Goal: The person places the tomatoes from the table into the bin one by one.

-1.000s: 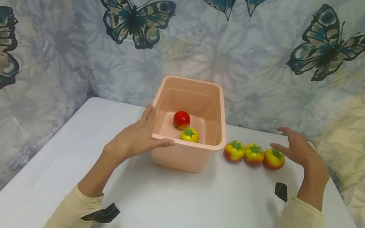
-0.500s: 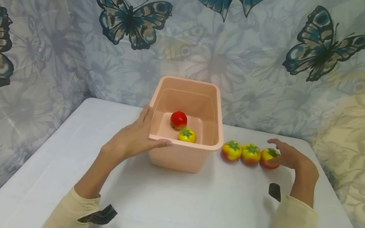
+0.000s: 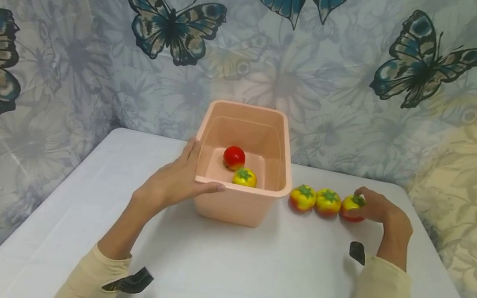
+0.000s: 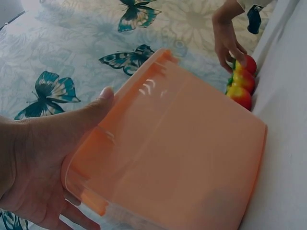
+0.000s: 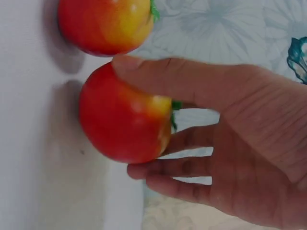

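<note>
A peach-coloured plastic bin (image 3: pixel 230 206) stands on the white table, with a red tomato (image 3: pixel 234 158) and a yellow-green-topped tomato (image 3: pixel 245 177) inside. My left hand (image 3: pixel 171 183) rests on its near left corner, thumb straight along the front rim, fingers extended along the left side. Three red-and-yellow tomatoes with green leaf tops line up right of the bin. My right hand (image 3: pixel 383 209) holds the rightmost tomato (image 5: pixel 127 120) between thumb and fingers, and the tomato still sits in the row. The middle tomato (image 3: pixel 327 203) and the left tomato (image 3: pixel 302 198) stand beside it.
The white table (image 3: pixel 244 278) reaches back to a cloth backdrop (image 3: pixel 170 100) printed with butterflies and flowers. A black strap end sticks out at each sleeve cuff.
My right hand has moved left and down onto the rightmost tomato, and its thumb and fingers have closed around it. The left hand stays at the bin.
</note>
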A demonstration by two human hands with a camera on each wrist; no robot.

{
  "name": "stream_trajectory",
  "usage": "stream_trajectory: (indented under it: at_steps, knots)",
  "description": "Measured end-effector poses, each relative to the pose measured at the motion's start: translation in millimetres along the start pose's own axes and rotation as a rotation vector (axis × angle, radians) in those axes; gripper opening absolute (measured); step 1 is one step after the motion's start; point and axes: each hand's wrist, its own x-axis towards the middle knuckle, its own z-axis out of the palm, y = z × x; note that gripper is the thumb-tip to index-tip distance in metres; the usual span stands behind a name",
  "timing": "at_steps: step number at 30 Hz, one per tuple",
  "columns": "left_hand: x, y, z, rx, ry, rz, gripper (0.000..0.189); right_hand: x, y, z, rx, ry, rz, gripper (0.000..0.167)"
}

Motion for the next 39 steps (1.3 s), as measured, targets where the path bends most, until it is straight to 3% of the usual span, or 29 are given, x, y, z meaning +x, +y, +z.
stream_trajectory:
  at_steps: [3, 9, 16, 24, 28, 32, 35, 39]
  knots:
    - [0.6, 0.2, 0.9, -0.004, 0.004, 0.002, 0.134, -0.3, -3, -4, 0.012, 0.062, 0.002, 0.081]
    - [1.9, 1.6, 1.1, -0.002, 0.005, 0.002, 0.135, -7.0, -15, -16, -0.032, 0.276, 0.014, 0.084]
    - [3.1, 2.3, 0.8, 0.011, 0.012, -0.004, 0.136, -16.2, -39, -26, 0.094, 0.496, 0.017, 0.083]
    - [3.2, 1.7, 2.1, 0.014, 0.007, -0.018, 0.136, -28.9, -72, -26, 0.19, 0.834, -0.111, 0.067]
    - [3.7, 1.4, 3.1, 0.027, 0.003, -0.018, 0.137, -34.6, -92, -24, 0.301, 0.882, -0.229, 0.069]
    - [3.2, 0.1, 2.5, 0.055, 0.01, -0.015, 0.139, -34.3, -119, -19, 0.398, 0.887, -0.444, 0.056]
    - [2.1, -1.3, 1.6, 0.075, 0.011, -0.023, 0.139, -30.2, -141, -12, 0.397, 0.863, -0.584, 0.05]
    - [1.4, -2.3, 1.3, 0.066, 0.014, -0.024, 0.139, -20.0, -167, -1, 0.35, 0.819, -0.674, 0.063]
